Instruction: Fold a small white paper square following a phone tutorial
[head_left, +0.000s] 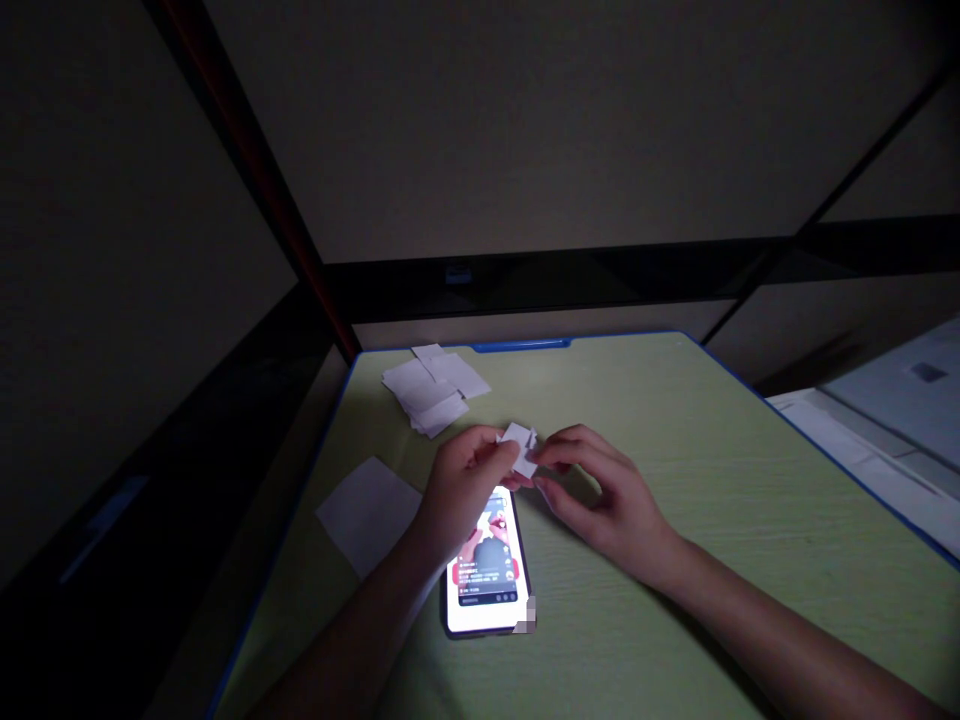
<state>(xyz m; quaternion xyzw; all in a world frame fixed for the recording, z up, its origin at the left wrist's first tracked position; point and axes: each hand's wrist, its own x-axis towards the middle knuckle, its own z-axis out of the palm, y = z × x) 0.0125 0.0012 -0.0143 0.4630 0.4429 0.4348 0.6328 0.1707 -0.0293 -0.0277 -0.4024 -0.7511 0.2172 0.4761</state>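
A small folded piece of white paper (519, 447) is pinched between the thumb and fingers of my left hand (466, 480), above the far end of a lit phone (491, 570). My right hand (611, 495) is on the paper's right side, its fingertips at the paper's edge and its thumb a little lower, with a gap between thumb and forefinger. The phone lies on the table, its screen showing a picture with text. Partly behind my left forearm lies a flat sheet of paper (367, 512).
Several loose white papers (431, 388) overlap in a pile at the far left of the green table (750, 500), which has a blue edge. A dark wall stands behind it. White objects (892, 430) are beyond the table's right edge.
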